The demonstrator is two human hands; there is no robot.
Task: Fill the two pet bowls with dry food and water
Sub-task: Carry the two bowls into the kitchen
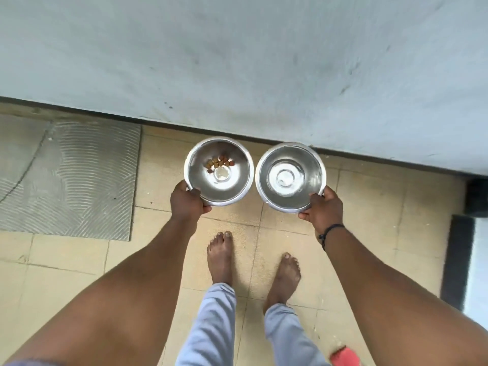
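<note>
Two shiny steel pet bowls are side by side near the base of a wall, rims almost touching. The left bowl has several brown kibble pieces in its bottom. The right bowl holds what looks like clear water; I cannot tell for sure. My left hand grips the left bowl's near-left rim. My right hand, with a dark cord on the wrist, grips the right bowl's near-right rim. I cannot tell whether the bowls rest on the tiled floor or hang just above it.
A pale grey wall rises just behind the bowls. A grey ridged mat lies to the left on the beige tiles. My bare feet stand just behind the bowls. A dark strip and a red object are at the right.
</note>
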